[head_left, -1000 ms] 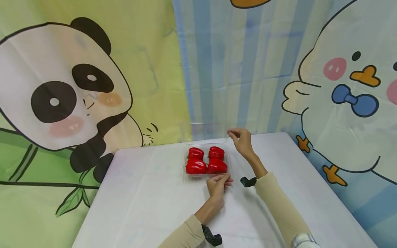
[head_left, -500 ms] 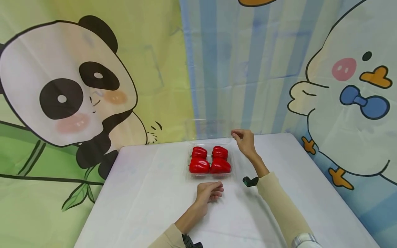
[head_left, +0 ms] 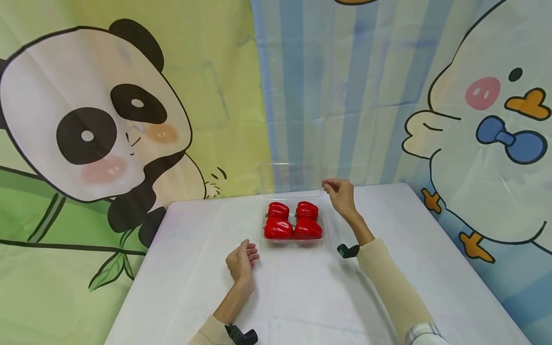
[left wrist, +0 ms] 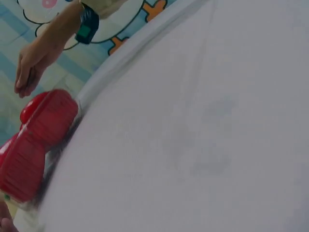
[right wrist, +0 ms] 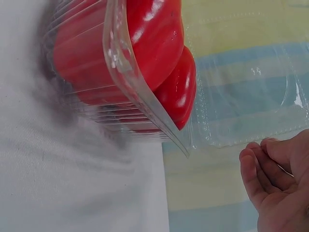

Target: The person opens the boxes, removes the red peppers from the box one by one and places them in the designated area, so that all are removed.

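Several red bell peppers (head_left: 278,229) lie in a clear plastic clamshell container (right wrist: 120,58) at the back of the table. Its see-through lid (right wrist: 241,92) is raised and stands up behind the peppers. At the lid's right edge, my right hand (head_left: 340,197) pinches the rim between thumb and fingers. My left hand (head_left: 241,262) is in front and to the left of the container, apart from it, with loosely bent fingers and nothing in it. The left wrist view shows just a bit of that hand's fingers (left wrist: 6,220) at the lower left.
A white cloth covers the table (head_left: 293,297). Right behind its back edge hang printed curtains, with a panda (head_left: 103,124) on the left and a white bird (head_left: 478,158) on the right. Each wrist wears a small dark camera (head_left: 348,251).
My left hand has left the container's front edge and moved left and toward me across the table. The right hand stays at the lid, which remains raised.
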A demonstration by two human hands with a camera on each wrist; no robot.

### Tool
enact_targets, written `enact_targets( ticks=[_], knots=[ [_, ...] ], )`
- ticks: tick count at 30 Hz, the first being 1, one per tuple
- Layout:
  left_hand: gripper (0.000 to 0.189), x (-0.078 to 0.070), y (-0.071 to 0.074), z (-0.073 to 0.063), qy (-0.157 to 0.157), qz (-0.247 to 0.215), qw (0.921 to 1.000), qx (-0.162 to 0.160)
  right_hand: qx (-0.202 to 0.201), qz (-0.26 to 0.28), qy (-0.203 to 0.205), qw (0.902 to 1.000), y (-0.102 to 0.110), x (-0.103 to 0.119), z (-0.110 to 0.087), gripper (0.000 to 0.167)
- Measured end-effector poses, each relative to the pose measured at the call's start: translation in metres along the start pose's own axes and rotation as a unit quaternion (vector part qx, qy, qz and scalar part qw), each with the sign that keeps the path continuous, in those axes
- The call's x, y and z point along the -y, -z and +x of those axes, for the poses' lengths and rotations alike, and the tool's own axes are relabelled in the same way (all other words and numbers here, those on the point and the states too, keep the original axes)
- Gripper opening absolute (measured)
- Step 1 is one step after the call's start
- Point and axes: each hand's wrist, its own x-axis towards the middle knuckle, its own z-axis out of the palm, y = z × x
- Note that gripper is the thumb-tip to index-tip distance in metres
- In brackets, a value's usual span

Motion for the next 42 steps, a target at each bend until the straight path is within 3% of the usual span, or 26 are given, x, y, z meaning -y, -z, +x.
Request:
enact_targets(
  ticks=[3,6,18,25,34,42],
  knots=[
    [0.043,-0.001,0.004,0.011,-0.047,0.036,0.9977,0.033,0.002,0.000,-0.001,1.0000,0.000,0.000,0.000,0.019],
    [0.042,-0.005,0.006,0.018,-0.074,0.069,0.9933,0.056,0.005,-0.003,0.000,1.0000,0.000,-0.002,0.000,0.019],
    [0.038,-0.021,0.003,0.056,-0.067,0.101,0.9873,0.103,0.012,0.006,-0.012,0.9998,-0.002,-0.004,-0.003,0.021],
    [0.020,-0.021,-0.001,0.056,-0.056,0.084,0.9853,0.137,0.002,0.011,-0.008,0.9999,-0.004,-0.004,0.000,0.021],
    [0.021,-0.023,0.000,0.056,-0.040,0.090,0.9789,0.179,-0.015,0.018,-0.004,0.9997,-0.006,-0.004,0.005,0.019],
    [0.026,-0.024,0.011,0.050,-0.021,0.100,0.9713,0.215,-0.015,0.020,-0.012,0.9996,-0.007,-0.005,0.004,0.017]
  ],
)
